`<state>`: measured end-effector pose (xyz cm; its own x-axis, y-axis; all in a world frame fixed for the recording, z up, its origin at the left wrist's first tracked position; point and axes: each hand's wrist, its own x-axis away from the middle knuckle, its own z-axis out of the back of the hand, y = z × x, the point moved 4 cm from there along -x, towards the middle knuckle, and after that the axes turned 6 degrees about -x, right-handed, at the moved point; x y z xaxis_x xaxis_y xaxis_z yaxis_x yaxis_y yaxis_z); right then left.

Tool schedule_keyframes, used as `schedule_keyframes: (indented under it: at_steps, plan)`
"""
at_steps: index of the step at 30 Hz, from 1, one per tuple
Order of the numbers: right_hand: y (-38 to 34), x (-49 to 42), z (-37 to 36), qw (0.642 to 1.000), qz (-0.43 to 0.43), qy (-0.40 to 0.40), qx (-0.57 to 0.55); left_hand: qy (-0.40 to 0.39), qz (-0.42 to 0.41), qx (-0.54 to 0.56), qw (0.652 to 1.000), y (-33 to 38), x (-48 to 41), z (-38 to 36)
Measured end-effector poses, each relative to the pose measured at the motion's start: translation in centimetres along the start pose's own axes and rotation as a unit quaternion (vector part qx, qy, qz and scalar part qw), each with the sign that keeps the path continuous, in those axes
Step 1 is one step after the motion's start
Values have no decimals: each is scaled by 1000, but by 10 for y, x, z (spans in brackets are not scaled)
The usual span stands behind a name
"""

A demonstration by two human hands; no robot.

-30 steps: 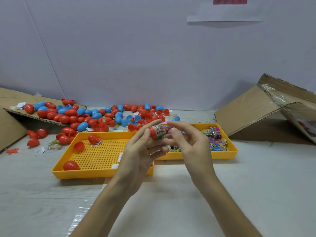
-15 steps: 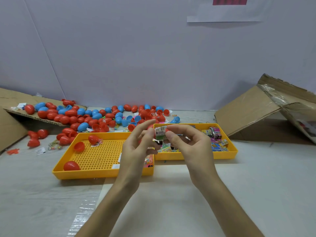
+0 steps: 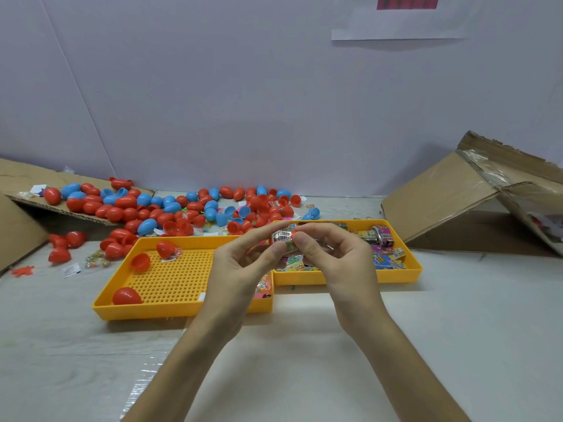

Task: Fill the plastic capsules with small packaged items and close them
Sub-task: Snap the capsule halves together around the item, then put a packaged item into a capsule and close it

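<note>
Both hands meet above the gap between two yellow trays. My left hand (image 3: 240, 263) and my right hand (image 3: 332, 257) pinch a small packaged item (image 3: 284, 238) between their fingertips, with a red capsule half (image 3: 293, 236) showing at its right end; most of the capsule is hidden by fingers. The left yellow tray (image 3: 182, 309) holds a closed red capsule (image 3: 126, 296), an open red half (image 3: 140, 261) and another red capsule (image 3: 165, 249). The right yellow tray (image 3: 408, 274) holds several colourful packets (image 3: 382, 236).
A heap of red and blue capsules (image 3: 170, 208) lies behind the trays, some on a cardboard sheet (image 3: 18, 181) at left. A torn cardboard box (image 3: 475, 190) stands at right. Loose packets (image 3: 97, 261) and a red scrap (image 3: 23, 271) lie left of the trays.
The hands have shifted slightly right and up. The red half that showed on the item's left end a second ago is now hidden, and the packet is turned between the fingertips.
</note>
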<state>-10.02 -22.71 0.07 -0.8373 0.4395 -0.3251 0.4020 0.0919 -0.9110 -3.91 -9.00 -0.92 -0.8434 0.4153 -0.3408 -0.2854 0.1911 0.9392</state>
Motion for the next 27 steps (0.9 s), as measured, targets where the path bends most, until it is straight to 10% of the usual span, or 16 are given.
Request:
schedule_keyframes:
  at_steps: [27]
  plan:
    - [6,-2,3,999,-26,27,0,11,-69,-122,990,5,2,1]
